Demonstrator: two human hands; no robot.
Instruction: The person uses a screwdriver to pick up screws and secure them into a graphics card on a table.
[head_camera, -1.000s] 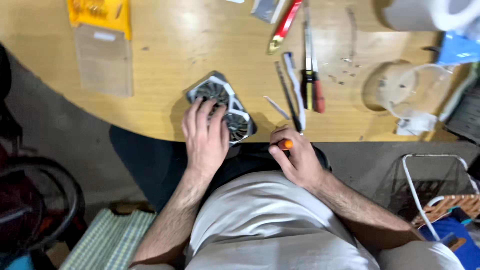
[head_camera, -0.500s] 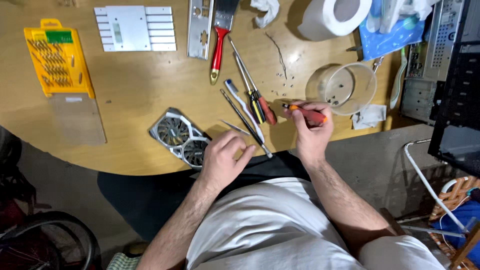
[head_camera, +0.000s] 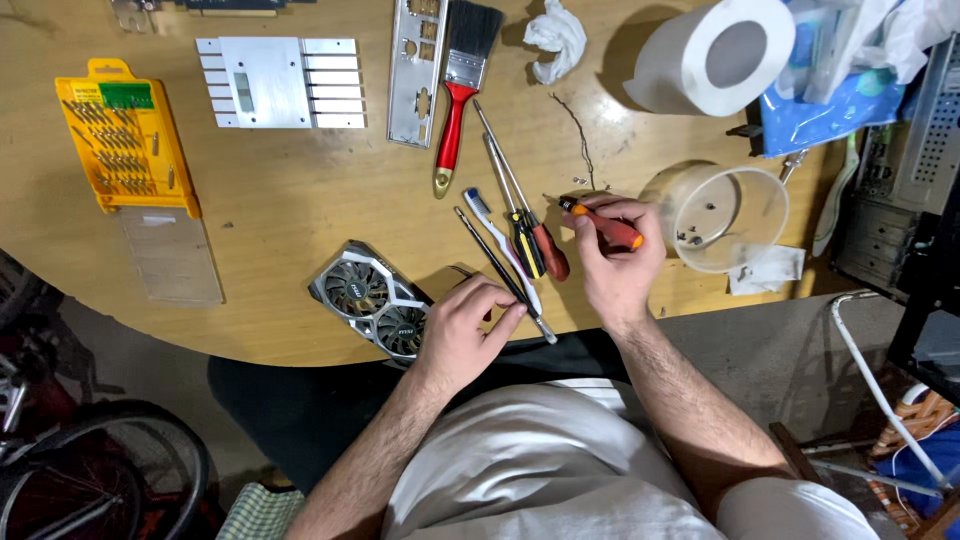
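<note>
Head camera looks straight down on a round wooden table (head_camera: 290, 210), with both forearms reaching up from the lap. The right hand (head_camera: 615, 265) is raised over the table, wrist bent inward, its fingers (head_camera: 618, 212) wrapped around a small orange-handled screwdriver (head_camera: 600, 222) that lies across the hand with its dark tip pointing left. The left hand (head_camera: 465, 325) rests at the table's near edge, fingers curled narrow and pinched together at the tips; whether they pinch something small cannot be told. That hand lies against the right side of a dual-fan graphics card (head_camera: 370, 300), which sits tilted at the table's edge, fans up.

Between the two hands lie a thin black rod (head_camera: 490, 262), a white toothbrush (head_camera: 490, 222) and two screwdrivers (head_camera: 535, 245) with yellow-black and red handles, all slanting the same way. Just right of the right hand stands a clear plastic tub (head_camera: 725, 255) with a few tiny screws in it. Farther up the table are a red-handled paintbrush (head_camera: 458, 105), a metal bracket plate (head_camera: 418, 70), a finned silver heatsink (head_camera: 275, 85), a crumpled tissue (head_camera: 555, 35) and a white paper roll (head_camera: 715, 55). A yellow bit set (head_camera: 125, 145) lies at the far left with its clear lid (head_camera: 170, 255) below it.
</note>
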